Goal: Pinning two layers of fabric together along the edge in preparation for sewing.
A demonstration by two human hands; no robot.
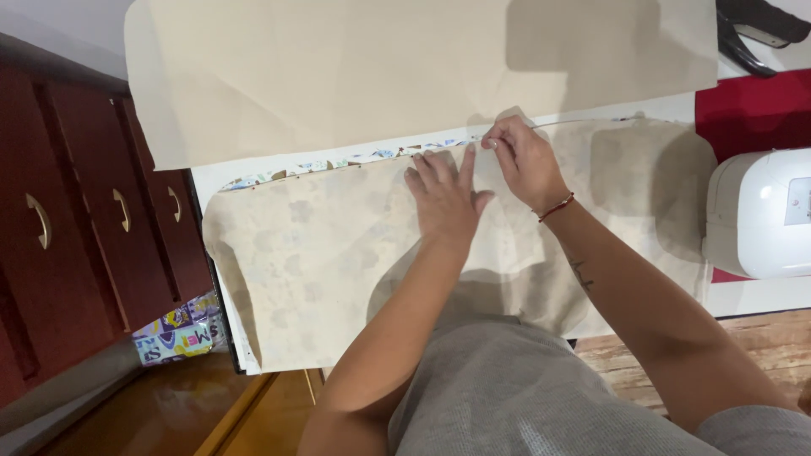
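— Where is the pale fabric piece [321,262] found?

— It is spread flat on the white desk [743,295], its patterned edge [338,165] turned toward a larger beige sheet [380,67].

— And the hands?

— The left hand [443,198] is laid open, fingers splayed, pressed onto the fabric. The right hand [524,160] is pinched at the upper edge; a pin is perhaps held, though it is too small to tell.

— Anything beside?

— A white sewing machine [756,211] is seen at the right.
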